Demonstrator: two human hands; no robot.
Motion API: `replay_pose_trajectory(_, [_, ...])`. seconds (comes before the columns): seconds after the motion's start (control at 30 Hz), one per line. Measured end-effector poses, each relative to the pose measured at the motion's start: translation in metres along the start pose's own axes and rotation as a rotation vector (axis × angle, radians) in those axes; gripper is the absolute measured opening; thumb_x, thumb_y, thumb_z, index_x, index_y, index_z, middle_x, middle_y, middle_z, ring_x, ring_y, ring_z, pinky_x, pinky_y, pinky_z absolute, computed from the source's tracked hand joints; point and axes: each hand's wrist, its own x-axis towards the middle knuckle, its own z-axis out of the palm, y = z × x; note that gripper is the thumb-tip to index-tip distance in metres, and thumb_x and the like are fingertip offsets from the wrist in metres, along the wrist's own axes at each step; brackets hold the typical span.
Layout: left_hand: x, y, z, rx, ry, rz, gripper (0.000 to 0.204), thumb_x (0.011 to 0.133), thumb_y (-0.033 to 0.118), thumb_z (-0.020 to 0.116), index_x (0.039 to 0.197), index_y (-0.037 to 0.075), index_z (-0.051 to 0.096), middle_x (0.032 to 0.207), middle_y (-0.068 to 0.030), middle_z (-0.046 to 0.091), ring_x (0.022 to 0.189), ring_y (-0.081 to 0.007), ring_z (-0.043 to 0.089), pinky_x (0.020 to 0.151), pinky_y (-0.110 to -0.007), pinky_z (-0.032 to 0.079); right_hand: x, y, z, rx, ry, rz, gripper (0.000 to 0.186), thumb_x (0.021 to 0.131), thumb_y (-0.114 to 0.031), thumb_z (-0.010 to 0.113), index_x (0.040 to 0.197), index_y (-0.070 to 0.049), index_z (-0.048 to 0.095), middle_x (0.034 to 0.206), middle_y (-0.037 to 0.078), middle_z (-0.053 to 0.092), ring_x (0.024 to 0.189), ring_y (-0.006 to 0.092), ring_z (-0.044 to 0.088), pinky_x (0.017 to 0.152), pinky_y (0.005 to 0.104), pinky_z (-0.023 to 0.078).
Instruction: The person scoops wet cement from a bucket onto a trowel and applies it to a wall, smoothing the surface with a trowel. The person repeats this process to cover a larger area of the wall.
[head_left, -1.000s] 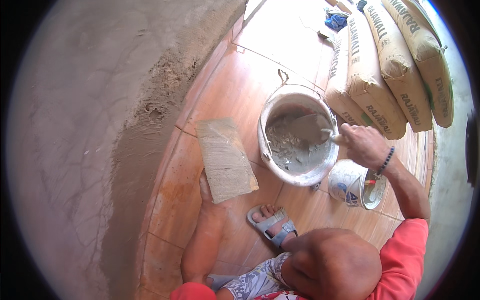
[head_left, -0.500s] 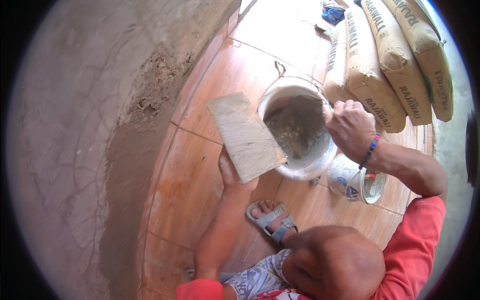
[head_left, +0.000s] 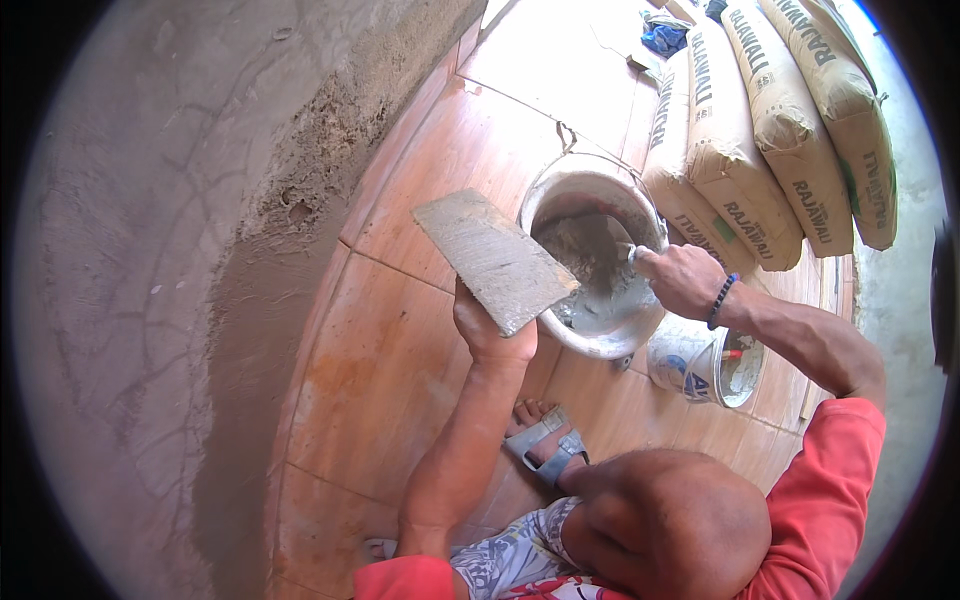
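Note:
My left hand [head_left: 492,335] grips a rectangular plasterer's hawk [head_left: 495,262] from below. The board is tilted, its grey face smeared with a thin film of mortar, and one corner reaches the near left rim of a round bucket [head_left: 600,350]. Inside the bucket lies wet grey mortar [head_left: 572,250]. My right hand [head_left: 688,282] is closed round the pale handle of a trowel [head_left: 606,240] at the bucket's right rim. The trowel's blade dips into the mortar, so its tip is hard to make out.
Full paper sacks [head_left: 735,170] lean in a row at the far right. A smaller white bucket [head_left: 685,358] with tools in it stands under my right forearm. On the left rises a cracked grey wall [head_left: 150,250] with a damp mortar band [head_left: 262,340]. My sandalled foot [head_left: 548,440] rests on tiles.
The trowel has gone deeper into the bucket, its blade now in the mortar. My right hand has dropped lower at the rim. The hawk has turned and its lower end has risen slightly.

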Motion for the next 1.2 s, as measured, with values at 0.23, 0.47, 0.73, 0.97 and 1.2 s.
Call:
replay_pose_trajectory(0.23, [-0.006, 0.016, 0.023, -0.387, 0.054, -0.085, 0.034, 0.100, 0.026, 0.038, 0.125, 0.005, 0.047, 0.120, -0.0095, 0.055, 0.111, -0.0222, 0.056, 0.096, -0.038, 0.049, 0.006, 0.020, 0.005, 0.299, -0.048, 0.047, 0.031, 0.079, -0.011, 0.058, 0.108, 0.000, 0.061, 0.082, 0.027, 0.065, 0.076, 0.0384, 0.066, 0.071, 0.0484, 0.052])
replay_pose_trajectory(0.47, [0.006, 0.007, 0.034, -0.304, 0.193, -0.002, 0.032, 0.100, 0.027, 0.038, 0.121, 0.004, 0.049, 0.115, -0.0089, 0.056, 0.105, -0.0203, 0.058, 0.089, -0.036, 0.052, -0.002, 0.025, 0.023, 0.412, 0.045, 0.026, 0.033, 0.080, -0.011, 0.059, 0.111, -0.001, 0.061, 0.087, 0.028, 0.065, 0.078, 0.0375, 0.067, 0.069, 0.0475, 0.053])
replay_pose_trajectory(0.73, [0.019, 0.012, 0.039, -0.306, 0.188, 0.032, 0.031, 0.099, 0.029, 0.040, 0.116, 0.007, 0.053, 0.108, -0.0065, 0.058, 0.101, -0.0198, 0.059, 0.088, -0.037, 0.051, -0.020, 0.004, 0.015, -0.106, 0.067, -0.053, 0.037, 0.086, -0.006, 0.051, 0.122, -0.008, 0.052, 0.079, 0.020, 0.061, 0.073, 0.0357, 0.065, 0.064, 0.0450, 0.051])
replay_pose_trajectory(0.97, [0.023, 0.013, 0.037, -0.354, 0.246, -0.021, 0.032, 0.097, 0.032, 0.044, 0.116, 0.007, 0.052, 0.108, -0.0062, 0.058, 0.101, -0.0207, 0.059, 0.087, -0.038, 0.051, -0.050, 0.009, -0.024, -0.093, 0.165, 0.030, 0.028, 0.087, -0.007, 0.050, 0.113, -0.002, 0.058, 0.081, 0.020, 0.060, 0.073, 0.0308, 0.065, 0.062, 0.0402, 0.052])
replay_pose_trajectory(1.2, [0.033, 0.004, 0.046, -0.316, 0.319, 0.053, 0.033, 0.096, 0.032, 0.049, 0.116, 0.006, 0.050, 0.109, -0.0062, 0.053, 0.102, -0.0194, 0.057, 0.087, -0.037, 0.051, -0.001, 0.013, 0.019, 0.099, 0.048, 0.066, 0.026, 0.085, -0.005, 0.051, 0.111, -0.003, 0.055, 0.077, 0.026, 0.062, 0.072, 0.0388, 0.067, 0.062, 0.0477, 0.053])
